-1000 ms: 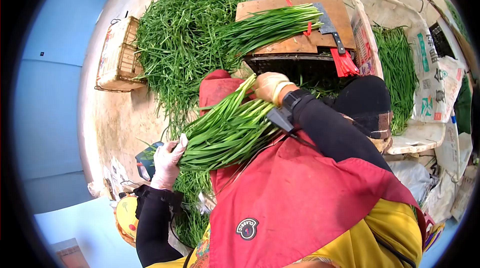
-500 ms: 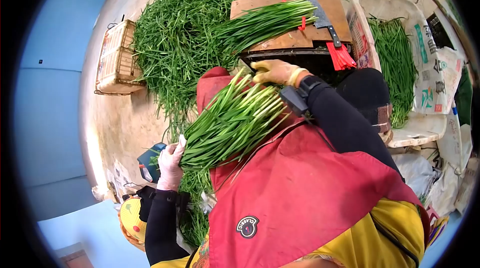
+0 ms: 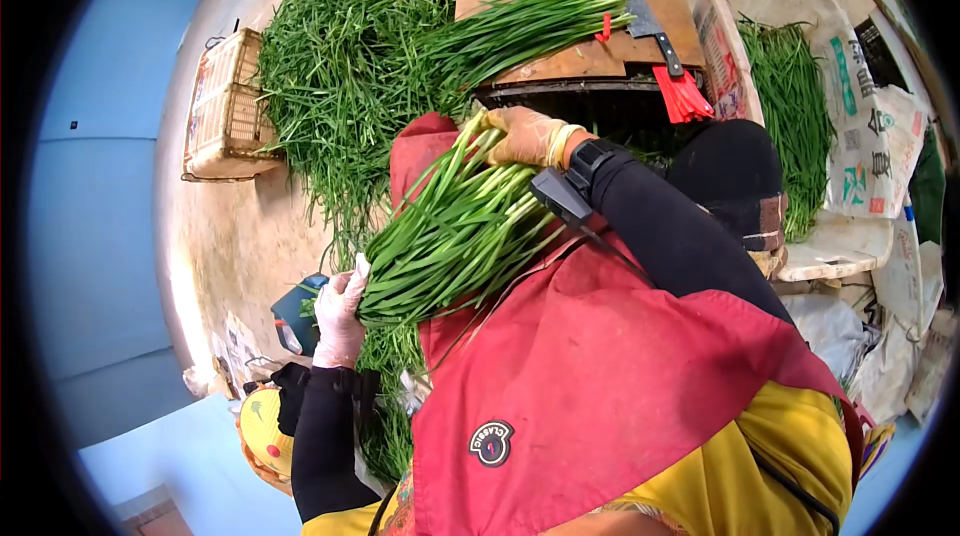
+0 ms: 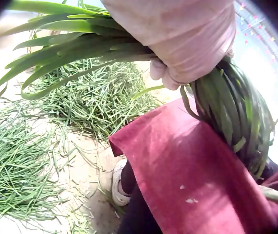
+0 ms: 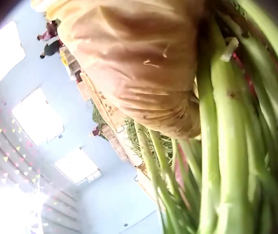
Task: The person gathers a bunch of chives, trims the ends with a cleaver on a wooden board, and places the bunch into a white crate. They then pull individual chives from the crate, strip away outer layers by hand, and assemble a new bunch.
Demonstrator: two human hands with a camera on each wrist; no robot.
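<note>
A loose bunch of garlic chives (image 3: 450, 246) lies across the lap, over the red apron (image 3: 600, 366). My left hand (image 3: 340, 311), in a thin pale glove, grips its leafy end; in the left wrist view the gloved fingers wrap round the leaves (image 4: 231, 107). At the pale stem end, my right hand (image 3: 525, 136) in a yellowish glove holds some of the stems with curled fingers. Thick stems (image 5: 231, 146) fill the right side of the right wrist view, close beside that hand. Its fingertips are hidden there.
Ahead, a wooden board (image 3: 590, 61) carries a chive bundle (image 3: 530, 31), a cleaver (image 3: 648, 26) and red ties (image 3: 682, 96). A big chive heap (image 3: 350, 86) lies left of it, near a plastic basket (image 3: 225, 116). On the right stands a white crate (image 3: 725, 56) with more chives (image 3: 790, 126).
My right hand moved away from the stems to the right, fingers loosened, then came back onto the stem ends. My left hand kept its grip on the leaves throughout.
</note>
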